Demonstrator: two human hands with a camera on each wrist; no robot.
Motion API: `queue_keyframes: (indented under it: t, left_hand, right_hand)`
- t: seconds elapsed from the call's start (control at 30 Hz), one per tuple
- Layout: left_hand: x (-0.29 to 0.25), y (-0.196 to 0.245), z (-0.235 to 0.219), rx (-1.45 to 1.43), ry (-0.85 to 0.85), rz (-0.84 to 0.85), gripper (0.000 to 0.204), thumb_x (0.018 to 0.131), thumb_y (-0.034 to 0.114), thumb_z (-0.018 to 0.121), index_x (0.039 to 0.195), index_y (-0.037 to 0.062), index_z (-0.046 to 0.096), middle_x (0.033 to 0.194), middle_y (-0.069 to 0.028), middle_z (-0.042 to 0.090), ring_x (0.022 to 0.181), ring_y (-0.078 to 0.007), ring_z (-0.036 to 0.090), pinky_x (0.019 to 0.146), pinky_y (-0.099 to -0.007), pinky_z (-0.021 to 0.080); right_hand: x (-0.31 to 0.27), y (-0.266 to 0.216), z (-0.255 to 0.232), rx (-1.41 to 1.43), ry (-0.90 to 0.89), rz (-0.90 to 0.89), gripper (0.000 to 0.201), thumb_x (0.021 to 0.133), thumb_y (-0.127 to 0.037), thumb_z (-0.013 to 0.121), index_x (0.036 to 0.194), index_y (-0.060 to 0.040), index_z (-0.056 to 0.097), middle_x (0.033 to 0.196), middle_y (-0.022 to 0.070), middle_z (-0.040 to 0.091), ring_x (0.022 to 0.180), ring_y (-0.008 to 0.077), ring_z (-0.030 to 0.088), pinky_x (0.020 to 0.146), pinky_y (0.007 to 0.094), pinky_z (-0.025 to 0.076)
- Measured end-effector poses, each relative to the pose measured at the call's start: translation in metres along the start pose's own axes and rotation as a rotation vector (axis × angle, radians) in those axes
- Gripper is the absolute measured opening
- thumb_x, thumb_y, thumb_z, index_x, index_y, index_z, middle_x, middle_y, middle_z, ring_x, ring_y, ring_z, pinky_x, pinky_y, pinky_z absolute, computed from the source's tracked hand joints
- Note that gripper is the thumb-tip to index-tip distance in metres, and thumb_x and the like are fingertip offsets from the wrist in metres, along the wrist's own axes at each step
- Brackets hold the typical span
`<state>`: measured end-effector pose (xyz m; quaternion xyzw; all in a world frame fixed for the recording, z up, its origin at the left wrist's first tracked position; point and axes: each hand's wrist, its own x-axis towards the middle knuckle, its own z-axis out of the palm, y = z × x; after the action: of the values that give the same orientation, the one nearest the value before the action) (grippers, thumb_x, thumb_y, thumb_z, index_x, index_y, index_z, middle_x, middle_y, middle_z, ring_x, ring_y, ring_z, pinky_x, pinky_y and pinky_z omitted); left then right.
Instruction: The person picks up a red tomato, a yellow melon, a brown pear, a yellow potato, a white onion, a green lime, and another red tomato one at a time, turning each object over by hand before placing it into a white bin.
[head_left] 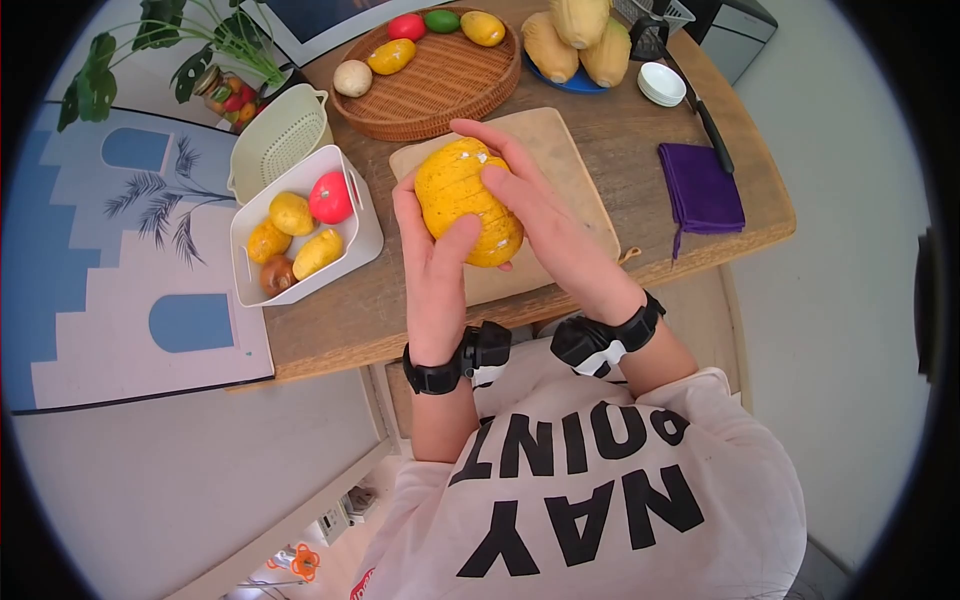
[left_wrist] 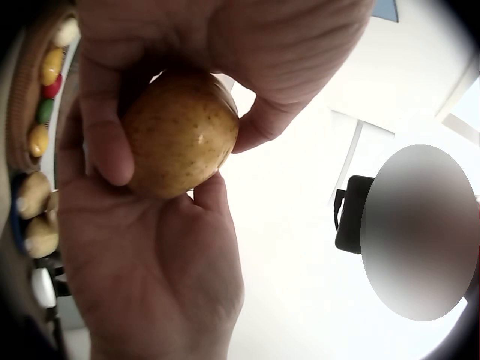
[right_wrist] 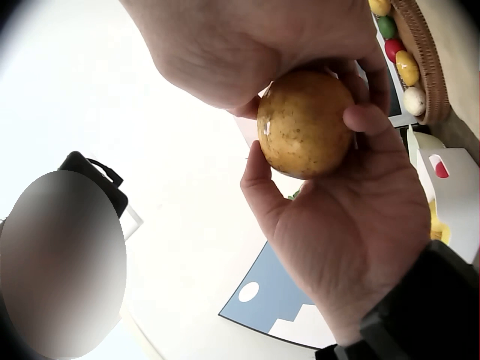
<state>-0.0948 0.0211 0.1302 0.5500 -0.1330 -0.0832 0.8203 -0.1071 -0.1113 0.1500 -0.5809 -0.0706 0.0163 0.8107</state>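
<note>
Both hands hold a yellow, potato-like item [head_left: 455, 190] above a tan board [head_left: 575, 180]. Its upper face in the head view is lumpy, with crosswise lines and small white spots. In the wrist views the item [left_wrist: 184, 135] [right_wrist: 304, 124] shows a smooth, glossy, brownish-yellow side with small dark specks. The left hand [head_left: 437, 260] curls round its left side, thumb on the near part. From the right, the right hand [head_left: 555, 230] grips it, with its thumb on the upper face and its fingers round the far side.
A white bin [head_left: 360, 225] with several potatoes and a pink-red item stands left, beside a pale green colander [head_left: 280, 140]. Behind are a wicker tray [head_left: 440, 85] and a blue plate [head_left: 575, 82] of large yellowish produce. White bowls [head_left: 662, 84], a knife [head_left: 712, 135] and purple cloth [head_left: 700, 190] lie right.
</note>
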Motion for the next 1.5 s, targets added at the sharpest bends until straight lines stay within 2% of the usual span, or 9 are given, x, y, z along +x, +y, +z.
queue_keyframes:
  t: [0.17, 0.27, 0.47, 0.67, 0.77, 0.97, 1.27, 1.37, 1.5]
  left_hand:
    - [0.008, -0.009, 0.002, -0.075, 0.182, 0.048, 0.052, 0.094, 0.03, 0.049, 0.14, 0.0095, 0.035, 0.129, -0.01, 0.05, 0.115, -0.0233, 0.056, 0.081, -0.0396, 0.054]
    - [0.009, -0.007, 0.001, -0.191, 0.148, 0.093, 0.05, 0.093, 0.021, 0.046, 0.14, 0.0089, 0.035, 0.133, -0.0103, 0.045, 0.121, -0.0223, 0.051, 0.101, -0.0348, 0.044]
    - [0.006, -0.001, -0.005, -0.201, 0.064, 0.04, 0.05, 0.098, 0.034, 0.042, 0.142, 0.0088, 0.036, 0.133, -0.0109, 0.05, 0.117, -0.0258, 0.056, 0.087, -0.0397, 0.053]
    - [0.011, -0.01, -0.003, -0.28, 0.149, 0.076, 0.047, 0.1, 0.031, 0.041, 0.141, 0.0098, 0.033, 0.134, -0.011, 0.047, 0.111, -0.0251, 0.06, 0.072, -0.0344, 0.058]
    - [0.006, -0.005, -0.006, -0.321, 0.087, -0.016, 0.047, 0.102, 0.033, 0.04, 0.141, 0.0083, 0.032, 0.134, -0.0124, 0.048, 0.107, -0.0255, 0.062, 0.071, -0.0343, 0.058]
    - [0.004, -0.005, -0.012, -0.235, 0.033, -0.028, 0.051, 0.102, 0.036, 0.042, 0.141, 0.0049, 0.033, 0.127, -0.0119, 0.052, 0.106, -0.0237, 0.062, 0.074, -0.0315, 0.057]
    - [0.004, -0.001, -0.01, -0.429, -0.031, -0.065, 0.059, 0.097, 0.036, 0.05, 0.144, 0.0028, 0.034, 0.131, -0.0116, 0.051, 0.119, -0.0218, 0.054, 0.101, -0.0366, 0.044]
    - [0.006, -0.008, -0.016, -0.378, -0.045, -0.068, 0.051, 0.099, 0.037, 0.049, 0.135, 0.0008, 0.043, 0.125, -0.0123, 0.057, 0.109, -0.0227, 0.06, 0.088, -0.0352, 0.051]
    - [0.006, -0.011, -0.012, -0.073, 0.061, -0.025, 0.049, 0.099, 0.037, 0.047, 0.134, 0.0019, 0.045, 0.127, -0.0103, 0.057, 0.115, -0.0211, 0.056, 0.097, -0.0372, 0.044]
  right_hand:
    - [-0.002, 0.01, -0.002, -0.182, -0.086, -0.143, 0.069, 0.093, -0.018, 0.059, 0.153, -0.0157, 0.025, 0.135, 0.0057, 0.044, 0.106, 0.0114, 0.05, 0.077, 0.0237, 0.047]
    - [0.004, 0.024, -0.005, -0.242, -0.123, -0.29, 0.075, 0.091, -0.016, 0.061, 0.155, -0.0163, 0.022, 0.137, 0.0053, 0.042, 0.102, 0.0099, 0.049, 0.068, 0.0211, 0.046]
    - [-0.002, 0.008, -0.004, -0.049, -0.165, -0.071, 0.079, 0.089, -0.01, 0.061, 0.156, -0.015, 0.019, 0.14, 0.0043, 0.04, 0.1, 0.0099, 0.048, 0.069, 0.0213, 0.045]
    - [0.003, 0.024, -0.006, -0.295, -0.141, -0.357, 0.088, 0.083, -0.005, 0.068, 0.156, -0.0151, 0.019, 0.147, 0.0067, 0.035, 0.127, 0.0176, 0.045, 0.096, 0.0291, 0.048]
    - [0.001, 0.019, -0.003, -0.402, -0.126, -0.318, 0.095, 0.078, -0.006, 0.074, 0.155, -0.0168, 0.02, 0.15, 0.008, 0.032, 0.139, 0.0218, 0.035, 0.111, 0.0356, 0.037]
    - [-0.001, 0.015, -0.003, -0.368, -0.089, -0.228, 0.094, 0.075, -0.016, 0.08, 0.154, -0.0204, 0.028, 0.146, 0.0074, 0.036, 0.129, 0.0209, 0.042, 0.102, 0.0334, 0.04]
    - [0.001, 0.015, -0.008, -0.464, 0.014, -0.402, 0.092, 0.072, -0.027, 0.082, 0.151, -0.0161, 0.036, 0.14, 0.0066, 0.041, 0.121, 0.0185, 0.045, 0.091, 0.0298, 0.043]
    - [0.0, 0.012, -0.011, -0.568, 0.002, -0.411, 0.09, 0.072, -0.025, 0.083, 0.149, -0.015, 0.038, 0.141, 0.0059, 0.041, 0.116, 0.0159, 0.046, 0.083, 0.0265, 0.043]
    - [0.001, 0.008, -0.013, -0.697, -0.036, -0.46, 0.09, 0.071, -0.022, 0.083, 0.149, -0.0141, 0.038, 0.14, 0.0044, 0.042, 0.109, 0.0128, 0.047, 0.077, 0.0239, 0.042]
